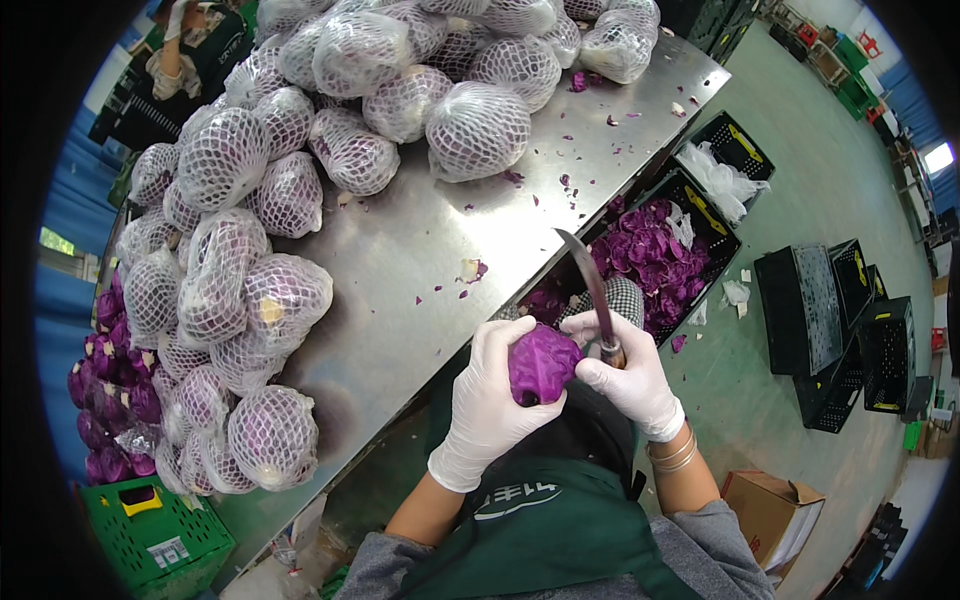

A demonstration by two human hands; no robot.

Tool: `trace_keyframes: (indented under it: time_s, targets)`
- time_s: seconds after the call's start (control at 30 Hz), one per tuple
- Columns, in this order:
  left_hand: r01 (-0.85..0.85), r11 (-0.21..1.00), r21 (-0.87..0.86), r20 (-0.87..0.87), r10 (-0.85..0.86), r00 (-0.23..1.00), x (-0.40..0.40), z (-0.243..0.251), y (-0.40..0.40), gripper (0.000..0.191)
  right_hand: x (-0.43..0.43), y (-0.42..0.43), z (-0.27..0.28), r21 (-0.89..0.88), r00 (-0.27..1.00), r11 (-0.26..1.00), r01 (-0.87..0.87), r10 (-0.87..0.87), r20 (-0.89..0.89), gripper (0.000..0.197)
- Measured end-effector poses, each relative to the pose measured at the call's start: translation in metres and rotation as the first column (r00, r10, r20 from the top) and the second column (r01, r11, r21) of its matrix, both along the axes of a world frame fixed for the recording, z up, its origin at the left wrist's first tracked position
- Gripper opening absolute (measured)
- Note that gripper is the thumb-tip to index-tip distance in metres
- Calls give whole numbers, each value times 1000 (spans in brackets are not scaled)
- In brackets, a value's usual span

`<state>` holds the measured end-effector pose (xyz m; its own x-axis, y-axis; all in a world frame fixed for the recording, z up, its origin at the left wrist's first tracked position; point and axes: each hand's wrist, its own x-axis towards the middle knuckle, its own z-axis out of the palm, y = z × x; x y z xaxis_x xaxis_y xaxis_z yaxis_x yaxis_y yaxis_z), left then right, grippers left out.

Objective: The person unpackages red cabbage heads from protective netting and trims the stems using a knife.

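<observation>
My left hand (487, 397), in a white glove, is closed around a red cabbage (541, 364) held in front of my green apron. In my right hand (630, 375), also gloved, is the handle of a curved knife (596, 289), its dark blade pointing up and away from me. The right fingertips touch the cabbage's right side. A dark hole shows at the cabbage's lower edge. To the left, the steel table (375, 300) bears a heap of red cabbages in white foam nets (225, 157). Purple leaf scraps (472, 271) are strewn over the metal.
Beyond my knees, a black crate (720, 259) holds loose purple leaves (652, 255). Another crate has white plastic (720, 180) in it. Black crates (799, 311) stand at right, near a cardboard box (772, 517). A green crate (154, 532) and bare cabbages (112, 405) lie left. A person (199, 52) stands across the table.
</observation>
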<state>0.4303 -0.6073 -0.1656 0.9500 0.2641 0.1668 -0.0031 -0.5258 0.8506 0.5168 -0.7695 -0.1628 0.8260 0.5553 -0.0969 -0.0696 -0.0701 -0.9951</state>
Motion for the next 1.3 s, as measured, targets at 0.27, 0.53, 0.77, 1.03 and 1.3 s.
trace_keyframes:
  time_s: [0.27, 0.53, 0.77, 1.03, 1.3]
  targets:
    - [-10, 998, 64, 32, 8, 999, 0, 2, 0, 71, 4, -3, -6, -3, 983, 999, -48, 48, 178, 33]
    - [-38, 980, 195, 34, 32, 999, 3, -2, 9, 74, 6, -10, 4, -48, 954, 985, -163, 170, 246, 36]
    - [25, 950, 310, 37, -39, 999, 4, 4, 13, 78, 8, 4, 5, -28, 896, 981, -193, 188, 403, 57]
    - [190, 933, 305, -16, -195, 981, 3, 3, 19, 74, 24, -8, 8, -215, 868, 919, -332, 386, 312, 35]
    - [106, 953, 282, -16, -105, 994, 6, 4, 21, 77, 30, -14, -2, -217, 942, 950, -226, 270, 199, 19]
